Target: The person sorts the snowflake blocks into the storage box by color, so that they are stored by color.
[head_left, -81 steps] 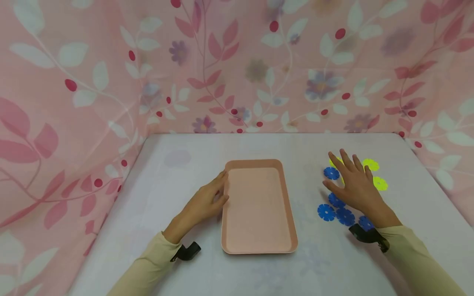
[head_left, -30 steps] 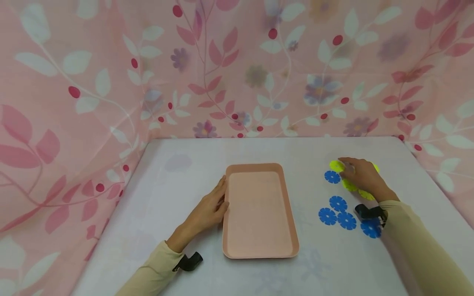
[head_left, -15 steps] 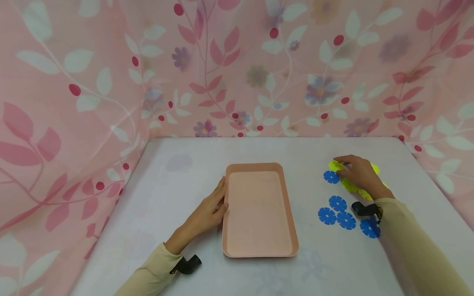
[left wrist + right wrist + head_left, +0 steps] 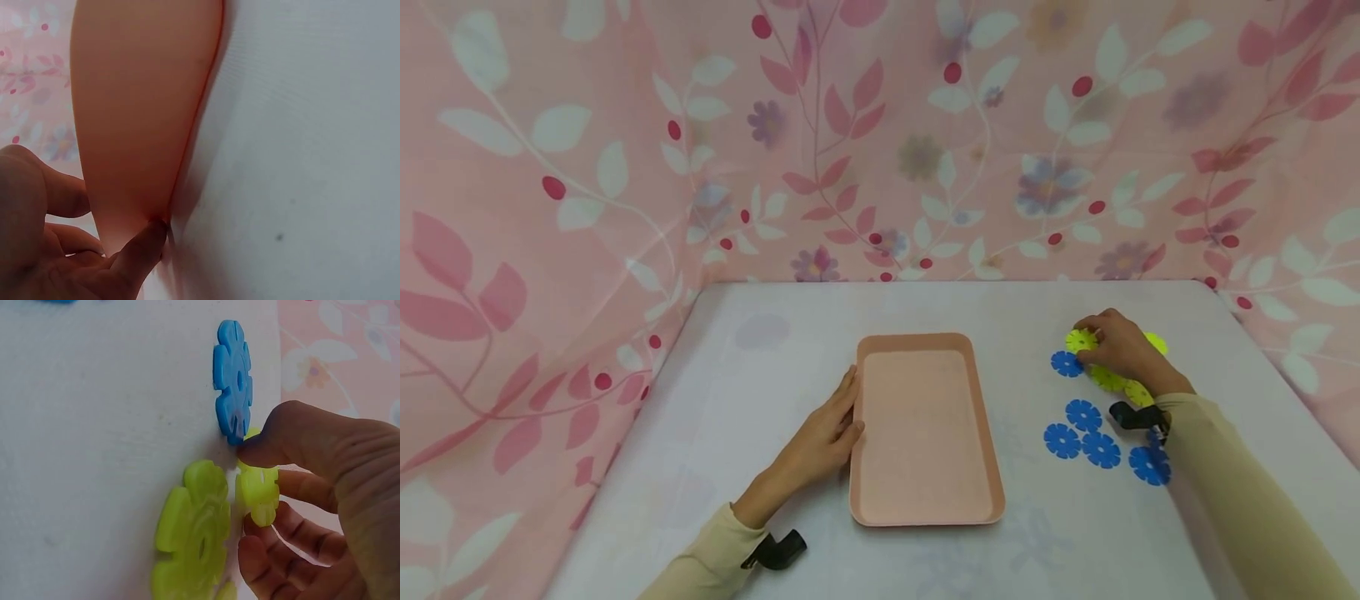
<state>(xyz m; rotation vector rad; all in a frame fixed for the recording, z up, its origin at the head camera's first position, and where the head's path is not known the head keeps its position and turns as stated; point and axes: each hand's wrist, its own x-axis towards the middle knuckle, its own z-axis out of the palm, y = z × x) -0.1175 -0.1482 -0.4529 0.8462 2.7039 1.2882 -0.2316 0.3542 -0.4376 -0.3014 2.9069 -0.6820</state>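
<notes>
The right hand [image 4: 1120,342] is working at the far right of the desk [image 4: 760,400], its thumb and fingers curling around a yellow disc [image 4: 1081,342]. They seem to be pinching it, with the thumb pressing at the near side and the fingers closing in from the far and right sides; how firm the grasp is, the pictures are not showing. A blue disc [image 4: 1065,364] is lying just to the near left, right by the thumb tip, and whether the two are touching is hard to tell. For a clean pickup, the thumb should be staying on the yellow edge alone, since pressing wide would probably be pushing the blue one along. Getting a fingertip under the rim should be helping, because a thin, flat piece is likely to be slipping on a smooth surface.

The left hand [image 4: 816,442] is grasping nothing fully; its extended fingers and thumb are resting against the left side of the tray [image 4: 925,442]. Light, even pressure there should be keeping it from sliding.

The tray is sitting flat in the middle of the desk, showing a plain floor, with every visible disc lying outside it. To its right, more yellow discs [image 4: 1107,379] are lying near and under the right hand, and four more blue discs [image 4: 1101,450] are grouping on the near right, one partly under the sleeve's shadow.
</notes>
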